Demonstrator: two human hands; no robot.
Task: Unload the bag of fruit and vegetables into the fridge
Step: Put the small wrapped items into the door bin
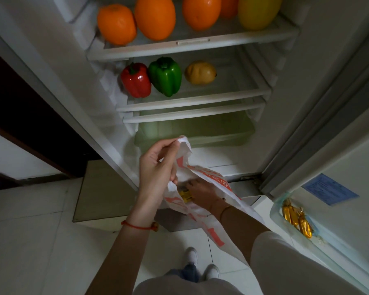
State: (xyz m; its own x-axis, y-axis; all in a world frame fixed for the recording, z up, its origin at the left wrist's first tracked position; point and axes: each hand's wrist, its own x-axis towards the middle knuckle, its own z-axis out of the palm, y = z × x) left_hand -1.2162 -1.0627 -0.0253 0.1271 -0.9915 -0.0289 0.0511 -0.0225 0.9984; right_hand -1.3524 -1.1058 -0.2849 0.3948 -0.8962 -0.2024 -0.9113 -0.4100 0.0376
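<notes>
A white plastic bag with orange print point(213, 177) hangs in front of the open fridge. My left hand point(158, 167) pinches the bag's top edge and holds its mouth apart. My right hand point(202, 192) is inside the bag, its fingers hidden, beside a small yellow item point(185, 195). On the upper shelf point(192, 42) lie several oranges point(155, 17) and a yellow fruit point(258, 10). The middle shelf point(190, 101) carries a red pepper point(136, 80), a green pepper point(165, 75) and a yellow lemon-like fruit point(199, 73).
A pale green crisper drawer point(200, 133) sits under the lowest shelf. The fridge door point(339, 167) stands open at right, with gold-wrapped packets point(296, 218) in its bin. A low cabinet point(100, 192) stands left of the fridge. My feet point(200, 262) are on the white tiled floor.
</notes>
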